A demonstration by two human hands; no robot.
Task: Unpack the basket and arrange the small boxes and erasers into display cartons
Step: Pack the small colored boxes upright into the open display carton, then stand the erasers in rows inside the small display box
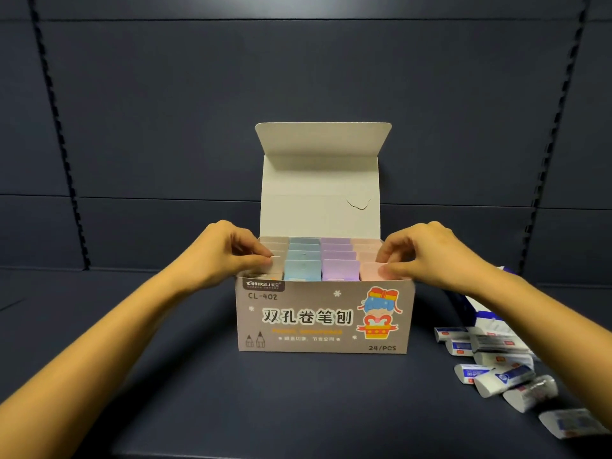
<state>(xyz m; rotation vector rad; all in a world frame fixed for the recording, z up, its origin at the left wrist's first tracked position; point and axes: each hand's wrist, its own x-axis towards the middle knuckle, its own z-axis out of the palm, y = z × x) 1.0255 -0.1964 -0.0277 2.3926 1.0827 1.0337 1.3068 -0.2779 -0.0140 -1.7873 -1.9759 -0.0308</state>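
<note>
The grey display carton (324, 319) stands upright, its lid flap raised behind. Inside, small boxes (323, 260) stand on end in four rows: white, blue, purple, pink. Wrapped white-and-blue erasers (496, 376) lie scattered at its right.

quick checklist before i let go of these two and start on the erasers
1. Carton lid up and out of the way: ok.
2. Blue boxes and purple boxes lined up in their columns: ok.
3. Front cream box, pinched by the left hand, pushed fully down: cannot tell.
4. Front pink box, pinched by the right hand, pushed fully down: cannot tell.
5. Erasers packed: not ok, they lie loose on the table at the right.
6. Blue-white box open and ready for them: cannot tell, the right arm hides most of it.
</note>
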